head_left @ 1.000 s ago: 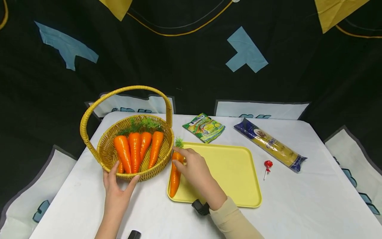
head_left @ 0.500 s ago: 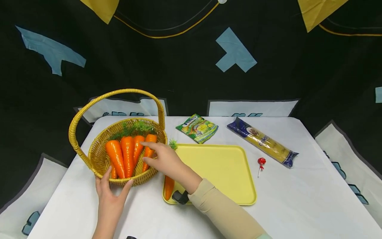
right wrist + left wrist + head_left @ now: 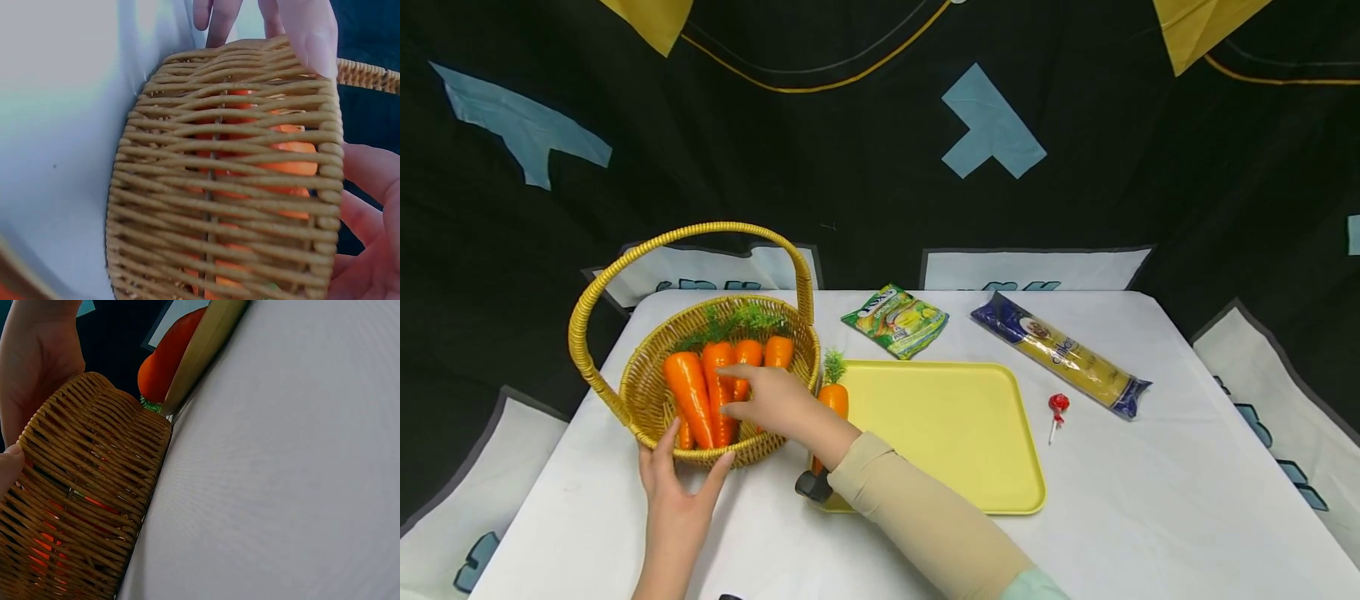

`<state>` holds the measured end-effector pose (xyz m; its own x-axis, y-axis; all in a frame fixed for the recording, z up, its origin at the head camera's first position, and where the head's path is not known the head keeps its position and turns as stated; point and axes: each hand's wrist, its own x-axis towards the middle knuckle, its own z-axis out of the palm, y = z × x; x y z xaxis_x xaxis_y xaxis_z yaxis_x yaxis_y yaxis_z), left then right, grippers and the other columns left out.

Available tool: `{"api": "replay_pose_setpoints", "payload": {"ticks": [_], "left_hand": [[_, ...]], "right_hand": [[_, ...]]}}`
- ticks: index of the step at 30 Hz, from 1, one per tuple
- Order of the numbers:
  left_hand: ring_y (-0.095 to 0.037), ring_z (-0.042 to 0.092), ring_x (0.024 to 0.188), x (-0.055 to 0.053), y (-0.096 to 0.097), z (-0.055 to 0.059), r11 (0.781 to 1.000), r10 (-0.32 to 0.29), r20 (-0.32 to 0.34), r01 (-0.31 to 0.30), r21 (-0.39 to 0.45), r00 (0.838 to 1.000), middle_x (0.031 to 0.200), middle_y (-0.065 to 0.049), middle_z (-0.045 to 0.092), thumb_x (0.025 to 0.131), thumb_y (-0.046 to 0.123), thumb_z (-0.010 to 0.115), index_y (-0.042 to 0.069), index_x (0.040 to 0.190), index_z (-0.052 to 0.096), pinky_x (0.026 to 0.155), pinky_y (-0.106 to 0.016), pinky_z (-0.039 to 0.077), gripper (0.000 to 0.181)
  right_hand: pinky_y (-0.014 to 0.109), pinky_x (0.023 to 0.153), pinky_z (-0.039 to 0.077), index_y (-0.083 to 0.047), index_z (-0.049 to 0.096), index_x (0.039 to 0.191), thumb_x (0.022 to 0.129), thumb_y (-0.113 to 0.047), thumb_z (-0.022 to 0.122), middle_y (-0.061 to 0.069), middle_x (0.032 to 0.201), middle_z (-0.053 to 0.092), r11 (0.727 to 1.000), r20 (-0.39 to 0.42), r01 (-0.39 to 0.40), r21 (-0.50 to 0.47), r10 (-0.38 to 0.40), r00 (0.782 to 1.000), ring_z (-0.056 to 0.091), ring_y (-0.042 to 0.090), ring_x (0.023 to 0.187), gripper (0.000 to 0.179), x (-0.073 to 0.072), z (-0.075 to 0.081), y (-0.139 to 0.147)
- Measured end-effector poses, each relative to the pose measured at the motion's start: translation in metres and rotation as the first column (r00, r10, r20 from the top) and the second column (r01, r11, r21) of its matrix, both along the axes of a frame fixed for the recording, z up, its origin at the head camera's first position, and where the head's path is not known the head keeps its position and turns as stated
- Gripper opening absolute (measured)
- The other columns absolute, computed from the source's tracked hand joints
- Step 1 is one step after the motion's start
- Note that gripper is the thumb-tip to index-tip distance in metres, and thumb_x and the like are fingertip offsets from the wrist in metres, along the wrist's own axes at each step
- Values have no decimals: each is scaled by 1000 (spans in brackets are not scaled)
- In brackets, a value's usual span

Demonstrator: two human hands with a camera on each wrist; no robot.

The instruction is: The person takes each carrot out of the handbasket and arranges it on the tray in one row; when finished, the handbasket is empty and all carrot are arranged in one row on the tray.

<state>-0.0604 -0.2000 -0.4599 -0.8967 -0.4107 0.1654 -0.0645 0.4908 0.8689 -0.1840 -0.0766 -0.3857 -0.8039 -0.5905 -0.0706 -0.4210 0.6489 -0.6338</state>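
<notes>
A yellow wicker basket (image 3: 752, 454) with a tall arched handle stands at the left of the table and holds several orange carrots (image 3: 688, 398) with green tops. At its front rim, my left hand (image 3: 673, 500) holds the basket with thumb and fingers apart. My right hand (image 3: 775, 404) reaches over the basket's right side, with index finger and thumb spread over the carrots in the middle. In the right wrist view, that hand (image 3: 372, 219) is beyond the basket's rim, partly hidden by the weave. Another carrot (image 3: 835, 398) lies on the yellow tray (image 3: 940, 442), partly covered by my right wrist.
Behind the tray lies a green candy packet (image 3: 897, 321). To the right are a long spaghetti packet (image 3: 1063, 354) and a red lollipop (image 3: 1057, 404). A white cloth covers the table (image 3: 1150, 500), and a dark patterned curtain (image 3: 865, 167) hangs behind it.
My right hand has moved left from above the carrot on the tray to over the carrots in the basket. My left hand stays at the basket's rim. The head view has shifted slightly.
</notes>
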Motion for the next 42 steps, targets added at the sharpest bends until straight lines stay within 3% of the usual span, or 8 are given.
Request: {"api": "replay_pose_setpoints", "payload": {"ticks": [3, 5, 10, 15, 22, 31, 42], "left_hand": [[-32, -1, 145, 0, -1, 0, 1000, 4, -1, -4, -5, 1000, 159, -9, -12, 87, 21, 74, 17, 153, 19, 109, -62, 13, 86], [-32, -2, 144, 1, -1, 0, 1000, 4, 2, -4, -5, 1000, 159, -9, -13, 87, 21, 74, 16, 153, 19, 109, -62, 13, 86], [-33, -3, 144, 2, -2, 0, 1000, 0, -5, 0, 1, 1000, 159, -10, -13, 87, 19, 74, 16, 153, 19, 109, -61, 12, 87], [-31, -4, 144, 3, -4, 1, 1000, 2, 3, -2, 0, 1000, 159, -9, -13, 87, 21, 74, 16, 154, 19, 109, -62, 13, 86], [-31, -3, 144, 3, -5, -1, 1000, 3, -1, -3, 3, 1000, 159, -9, -14, 87, 21, 73, 16, 154, 19, 109, -63, 13, 86], [-34, -4, 144, 3, -3, 1, 1000, 9, 48, -10, 13, 999, 158, -9, -17, 88, 28, 72, 18, 154, 17, 107, -65, 14, 87], [-35, -2, 144, 0, -1, 0, 1000, 1, 31, -1, 1, 1000, 159, -10, -15, 88, 26, 73, 19, 154, 17, 107, -65, 14, 87]], "right_hand": [[18, 57, 41, -33, 53, 138, 90, -37, 68, -11, 94, 68, 1000, -5, 0, 15, 0, 1000, 50, 5, 60, 51, 0, -1, -7], [18, 57, 41, -34, 53, 138, 90, -38, 68, -9, 87, 69, 999, -6, -2, 36, 2, 1000, 49, 6, 60, 50, 0, -2, -11], [17, 61, 42, -37, 54, 136, 90, -40, 67, -9, 87, 70, 989, -81, -46, 140, 58, 995, 54, 5, 68, 48, 4, -6, -18], [19, 69, 46, -39, 54, 136, 90, -40, 67, -10, 109, 67, 976, -137, -70, 204, 99, 986, 61, 6, 89, 48, 7, -9, -23], [14, 62, 40, -28, 66, 122, 90, -36, 68, -14, 96, 68, 993, -143, -43, 113, 58, 988, 52, 1, 71, 33, 6, -11, -22], [13, 61, 40, -26, 69, 112, 92, -33, 67, -14, 99, 67, 1000, -180, 11, 11, -8, 984, 52, -1, 70, 21, 5, -12, -18], [13, 55, 40, -24, 68, 113, 92, -27, 68, -11, 93, 67, 979, -133, 45, -198, -72, 989, 46, 2, 53, 21, 4, -13, -7]]}}
